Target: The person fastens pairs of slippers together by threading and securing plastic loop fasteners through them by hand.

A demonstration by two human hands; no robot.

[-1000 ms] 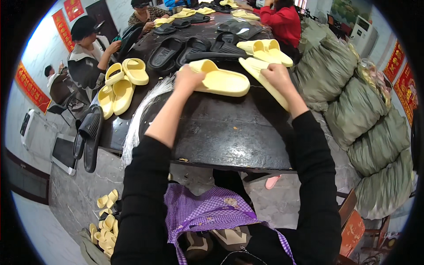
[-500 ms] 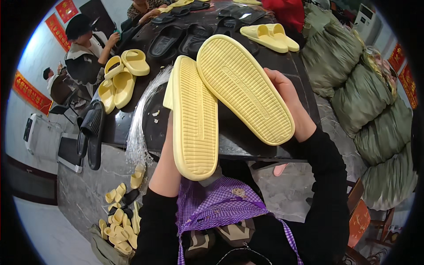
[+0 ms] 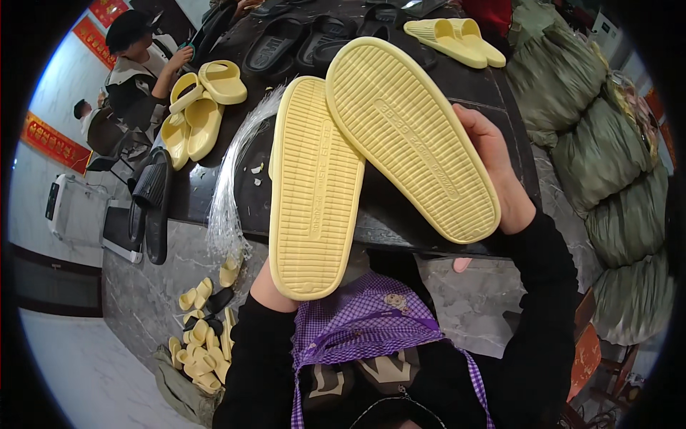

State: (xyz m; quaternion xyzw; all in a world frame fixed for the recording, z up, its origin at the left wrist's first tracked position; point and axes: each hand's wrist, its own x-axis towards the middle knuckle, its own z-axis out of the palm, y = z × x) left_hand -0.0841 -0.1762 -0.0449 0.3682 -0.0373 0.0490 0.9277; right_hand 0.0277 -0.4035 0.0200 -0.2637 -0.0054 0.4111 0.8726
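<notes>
Two yellow slide slippers are held up with their ribbed soles facing me. Their toe ends overlap near the top, and their heels spread apart. My right hand (image 3: 494,154) grips the right slipper (image 3: 414,143) at its outer edge, thumb showing beside the sole and the other fingers mostly behind it. The left slipper (image 3: 316,193) stands nearly upright in front of my left hand (image 3: 273,287). Only the wrist of that hand shows below the sole; its fingers are hidden behind the slipper it holds up.
On the dark table (image 3: 386,232) are black slippers (image 3: 275,46), yellow pairs (image 3: 202,121) at left, another yellow pair (image 3: 457,41) at far right and a bundle of clear strands (image 3: 236,164). Yellow slippers (image 3: 204,361) pile on the floor. Green sacks (image 3: 600,171) stack at right. A person (image 3: 139,64) sits across.
Both soles have turned more squarely toward me and look larger. The right slipper and my right hand have shifted rightward. The whole view has also shifted slightly.
</notes>
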